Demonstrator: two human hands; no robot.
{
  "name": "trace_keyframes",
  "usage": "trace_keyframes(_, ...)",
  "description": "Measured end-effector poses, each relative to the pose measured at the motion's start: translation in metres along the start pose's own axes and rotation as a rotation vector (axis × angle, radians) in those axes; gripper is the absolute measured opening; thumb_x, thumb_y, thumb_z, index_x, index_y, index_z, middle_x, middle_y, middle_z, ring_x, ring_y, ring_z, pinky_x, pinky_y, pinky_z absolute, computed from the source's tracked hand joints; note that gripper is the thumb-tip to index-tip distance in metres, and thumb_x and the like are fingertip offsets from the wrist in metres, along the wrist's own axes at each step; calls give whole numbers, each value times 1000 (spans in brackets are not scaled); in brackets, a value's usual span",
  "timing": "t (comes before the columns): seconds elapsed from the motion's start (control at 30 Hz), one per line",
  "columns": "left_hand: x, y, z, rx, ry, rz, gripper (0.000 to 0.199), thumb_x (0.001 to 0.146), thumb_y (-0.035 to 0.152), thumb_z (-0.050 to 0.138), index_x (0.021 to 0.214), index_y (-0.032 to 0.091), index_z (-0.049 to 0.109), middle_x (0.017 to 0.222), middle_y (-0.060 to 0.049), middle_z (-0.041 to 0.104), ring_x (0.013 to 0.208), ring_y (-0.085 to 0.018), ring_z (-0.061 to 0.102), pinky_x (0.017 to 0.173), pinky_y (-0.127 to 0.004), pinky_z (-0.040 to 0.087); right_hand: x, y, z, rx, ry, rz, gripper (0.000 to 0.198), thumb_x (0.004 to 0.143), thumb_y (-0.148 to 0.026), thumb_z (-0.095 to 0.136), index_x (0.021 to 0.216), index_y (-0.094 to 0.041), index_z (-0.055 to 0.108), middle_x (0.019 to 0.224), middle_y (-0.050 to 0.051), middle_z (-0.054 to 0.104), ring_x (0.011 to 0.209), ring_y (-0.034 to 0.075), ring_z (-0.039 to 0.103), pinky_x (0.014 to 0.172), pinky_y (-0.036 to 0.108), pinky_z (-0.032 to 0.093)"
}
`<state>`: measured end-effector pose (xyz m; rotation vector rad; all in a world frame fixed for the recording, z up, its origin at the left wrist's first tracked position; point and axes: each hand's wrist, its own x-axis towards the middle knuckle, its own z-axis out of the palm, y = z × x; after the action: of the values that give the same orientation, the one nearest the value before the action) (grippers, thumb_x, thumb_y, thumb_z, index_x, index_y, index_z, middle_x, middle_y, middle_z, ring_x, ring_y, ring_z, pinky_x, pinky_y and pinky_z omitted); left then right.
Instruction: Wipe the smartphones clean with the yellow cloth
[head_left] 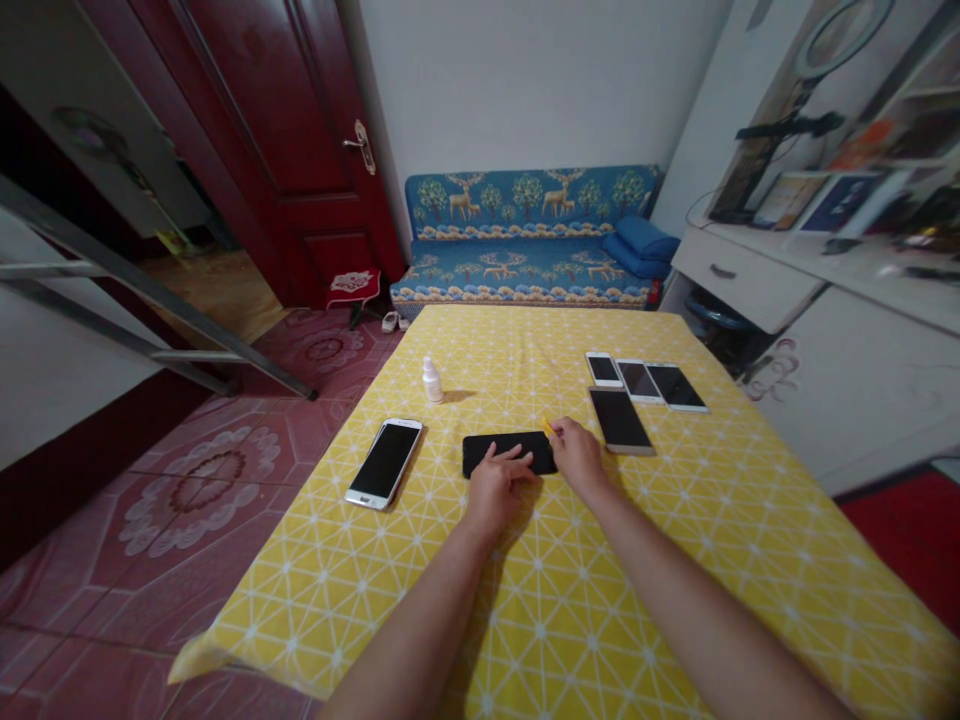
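On the worktop (360,580), my spread left hand (496,488) is steadying a phone (477,456), my right hand (577,455) pinching a yellow piece (547,427), next probably needing care.

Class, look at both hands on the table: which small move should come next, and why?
Probably a short, gentle slide of the small yellow piece along the black phone: the right hand pinches it by the phone's far right corner, while the left hand rests spread-fingered on the phone, seemingly steadying it.
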<state>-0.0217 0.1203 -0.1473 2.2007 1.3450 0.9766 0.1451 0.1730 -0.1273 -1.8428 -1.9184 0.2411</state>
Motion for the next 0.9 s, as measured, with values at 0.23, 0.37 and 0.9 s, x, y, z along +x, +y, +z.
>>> trace_keyframes(0.23,0,4,0,-15,35,-18,36,76,-2,52,84,26,72,114,-1,71,119,-22,60,111,-58,32,-40,7,-6,28,-14,-24,11,81,-15,60,87,-23,65,90,5,72,79,18,65,72,26,45)
trace_keyframes(0.37,-1,6,-1,-29,39,-21,33,79,0,51,82,25,72,113,-2,72,118,-22,61,112,-58,31,-54,8,-10,36,-17,-45,20,75,-14,66,94,-23,62,95,5,69,83,18,64,74,26,45)
trace_keyframes(0.9,-7,10,-7,285,286,-161,40,79,41,65,114,20,68,132,-16,57,123,-39,47,105,-59,38,-39,10,-6,-15,22,-20,14,82,-20,65,96,-22,65,101,7,71,92,21,65,79,29,45)
